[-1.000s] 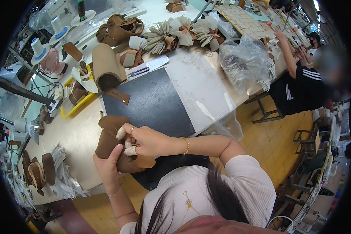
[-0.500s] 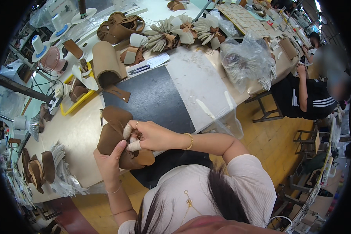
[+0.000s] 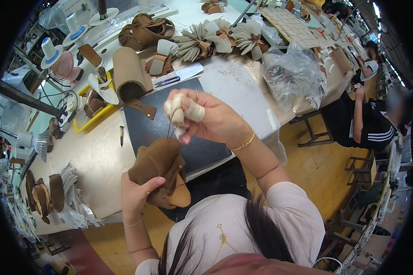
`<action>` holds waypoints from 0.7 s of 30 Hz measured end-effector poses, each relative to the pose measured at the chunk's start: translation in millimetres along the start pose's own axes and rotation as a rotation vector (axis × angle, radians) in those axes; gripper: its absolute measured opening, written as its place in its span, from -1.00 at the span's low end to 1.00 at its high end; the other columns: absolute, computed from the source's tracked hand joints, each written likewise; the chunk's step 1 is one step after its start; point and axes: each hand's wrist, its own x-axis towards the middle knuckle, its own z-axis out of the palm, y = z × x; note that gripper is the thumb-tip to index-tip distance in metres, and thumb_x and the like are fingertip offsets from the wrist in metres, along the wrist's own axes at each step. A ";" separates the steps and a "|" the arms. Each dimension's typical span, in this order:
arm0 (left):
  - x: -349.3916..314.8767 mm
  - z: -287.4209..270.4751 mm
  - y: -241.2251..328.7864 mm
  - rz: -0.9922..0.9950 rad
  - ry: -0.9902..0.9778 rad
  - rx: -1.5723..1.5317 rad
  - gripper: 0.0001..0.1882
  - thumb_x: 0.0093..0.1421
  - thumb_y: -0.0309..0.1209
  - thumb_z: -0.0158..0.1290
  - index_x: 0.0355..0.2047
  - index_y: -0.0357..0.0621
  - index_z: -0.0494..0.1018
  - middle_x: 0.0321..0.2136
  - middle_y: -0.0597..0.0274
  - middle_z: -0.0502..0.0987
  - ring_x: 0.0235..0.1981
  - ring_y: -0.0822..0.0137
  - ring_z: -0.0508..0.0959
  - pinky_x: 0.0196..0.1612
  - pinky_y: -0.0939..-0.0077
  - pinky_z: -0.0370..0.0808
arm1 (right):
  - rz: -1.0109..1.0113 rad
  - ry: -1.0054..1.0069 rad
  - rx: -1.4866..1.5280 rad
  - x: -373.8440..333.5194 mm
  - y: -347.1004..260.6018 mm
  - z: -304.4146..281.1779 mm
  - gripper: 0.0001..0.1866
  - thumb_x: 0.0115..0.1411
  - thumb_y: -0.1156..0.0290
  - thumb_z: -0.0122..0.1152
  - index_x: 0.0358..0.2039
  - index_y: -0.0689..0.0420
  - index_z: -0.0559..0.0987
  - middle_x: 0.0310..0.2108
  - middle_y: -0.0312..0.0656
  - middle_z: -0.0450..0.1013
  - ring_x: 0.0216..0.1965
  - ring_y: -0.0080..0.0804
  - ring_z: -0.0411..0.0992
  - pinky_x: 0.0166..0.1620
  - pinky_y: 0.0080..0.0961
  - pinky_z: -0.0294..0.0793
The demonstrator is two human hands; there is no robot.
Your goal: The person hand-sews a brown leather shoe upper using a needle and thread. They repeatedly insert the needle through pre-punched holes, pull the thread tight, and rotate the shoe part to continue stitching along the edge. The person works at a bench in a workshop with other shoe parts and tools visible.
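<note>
My left hand [image 3: 140, 190] grips a brown leather shoe upper [image 3: 158, 167] by its lower left side, thumb on top. The piece is folded, with a lighter tan underside showing near my lap. Above it my right hand [image 3: 206, 114] is closed, its fingers wrapped in pale tape and pinched together. Dark thread [image 3: 170, 132] runs from these fingers down to the upper's top edge. Whether a needle is in the pinch I cannot tell. A black cutting mat [image 3: 202, 133] lies on the table beneath my right hand.
A yellow tray [image 3: 94, 120] with leather pieces and a rolled brown sheet [image 3: 128, 68] stand at left. A small awl-like tool [image 3: 121, 136] lies near the mat; snips [image 3: 167, 81] lie beyond it. Bundled pieces [image 3: 197, 43] line the back. A seated person [image 3: 371, 117] works at right.
My right hand has lifted up and away from the leather, drawing thread out taut. My left hand and the shoe upper have shifted slightly right and toward me, and the piece has turned.
</note>
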 end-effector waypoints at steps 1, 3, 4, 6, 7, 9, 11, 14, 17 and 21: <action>-0.5 0.5 0.5 -0.013 -0.023 0.000 -0.70 -0.06 -0.53 0.33 -0.32 -0.39 0.52 -0.49 0.33 0.55 -0.50 0.59 0.46 -0.41 0.69 0.41 | -0.063 0.003 -0.004 4.3 0.0 -1.1 -0.72 0.33 0.19 -0.05 -0.16 0.15 0.41 -0.24 -0.16 0.37 -0.37 -0.42 0.44 -0.31 -0.51 0.48; -0.5 1.7 0.6 -0.059 -0.069 0.012 -0.67 -0.08 -0.54 0.33 -0.29 -0.41 0.52 -0.45 0.29 0.56 -0.45 0.55 0.49 -0.36 0.65 0.44 | -0.088 0.061 0.000 11.8 2.6 -1.6 -0.71 0.33 0.17 -0.05 -0.20 0.17 0.40 -0.20 -0.11 0.38 -0.31 -0.37 0.46 -0.20 -0.42 0.47; 0.0 2.0 0.6 -0.097 -0.092 0.026 -0.64 -0.09 -0.56 0.32 -0.25 -0.43 0.51 -0.40 0.23 0.58 -0.40 0.50 0.52 -0.30 0.61 0.47 | -0.123 0.072 -0.008 14.1 4.6 -0.2 -0.70 0.33 0.17 -0.05 -0.22 0.18 0.40 -0.18 -0.09 0.39 -0.28 -0.34 0.47 -0.14 -0.37 0.47; 1.1 4.3 0.5 -0.130 -0.121 0.055 -0.64 -0.09 -0.54 0.32 -0.26 -0.41 0.51 -0.40 0.25 0.58 -0.39 0.49 0.53 -0.29 0.58 0.48 | -0.089 0.043 -0.078 18.8 9.4 5.2 -0.71 0.35 0.19 -0.07 -0.26 0.18 0.39 -0.19 -0.07 0.41 -0.28 -0.32 0.48 -0.06 -0.30 0.44; 1.4 5.9 0.8 -0.127 -0.125 0.069 -0.67 -0.07 -0.51 0.33 -0.30 -0.38 0.52 -0.44 0.31 0.57 -0.44 0.53 0.50 -0.34 0.60 0.46 | -0.070 0.012 -0.111 19.9 10.9 9.1 -0.72 0.35 0.20 -0.08 -0.29 0.18 0.38 -0.20 -0.06 0.43 -0.28 -0.30 0.48 -0.03 -0.26 0.42; 1.7 6.7 4.7 -0.147 -0.153 0.166 -0.70 -0.06 -0.47 0.35 -0.34 -0.34 0.52 -0.48 0.38 0.55 -0.48 0.57 0.47 -0.39 0.62 0.44 | 0.135 -0.022 0.016 20.7 12.0 17.7 -0.75 0.37 0.25 -0.10 -0.32 0.17 0.39 -0.32 -0.18 0.44 -0.31 -0.42 0.48 -0.16 -0.45 0.48; 0.8 3.5 13.1 -0.243 -0.168 0.399 -0.69 -0.06 -0.44 0.35 -0.33 -0.31 0.52 -0.48 0.39 0.55 -0.46 0.56 0.47 -0.38 0.60 0.44 | 0.309 -0.040 0.129 20.2 12.0 27.9 -0.74 0.37 0.27 -0.11 -0.37 0.18 0.38 -0.45 -0.26 0.42 -0.45 -0.53 0.45 -0.29 -0.53 0.55; -3.9 2.0 23.9 -0.330 -0.254 0.466 -0.68 -0.08 -0.54 0.33 -0.29 -0.33 0.52 -0.44 0.34 0.54 -0.42 0.58 0.46 -0.31 0.63 0.45 | 0.452 -0.052 0.100 24.1 9.8 42.1 -0.73 0.37 0.24 -0.11 -0.38 0.16 0.37 -0.48 -0.29 0.39 -0.51 -0.63 0.38 -0.39 -0.55 0.57; -7.9 8.8 24.5 -0.190 -0.275 0.288 -0.67 -0.12 -0.53 0.35 -0.31 -0.32 0.52 -0.46 0.37 0.53 -0.44 0.57 0.45 -0.34 0.63 0.44 | 0.436 -0.029 0.042 28.2 3.2 51.6 -0.71 0.37 0.21 -0.09 -0.40 0.14 0.37 -0.56 -0.34 0.33 -0.62 -0.70 0.27 -0.48 -0.59 0.55; -9.9 6.1 23.4 -0.296 -0.289 0.160 -0.63 -0.14 -0.51 0.37 -0.30 -0.33 0.53 -0.44 0.34 0.55 -0.43 0.55 0.48 -0.33 0.61 0.45 | 0.412 -0.059 0.028 28.0 -14.7 50.1 -0.70 0.35 0.19 -0.04 -0.43 0.13 0.38 -0.61 -0.38 0.29 -0.65 -0.70 0.24 -0.53 -0.64 0.48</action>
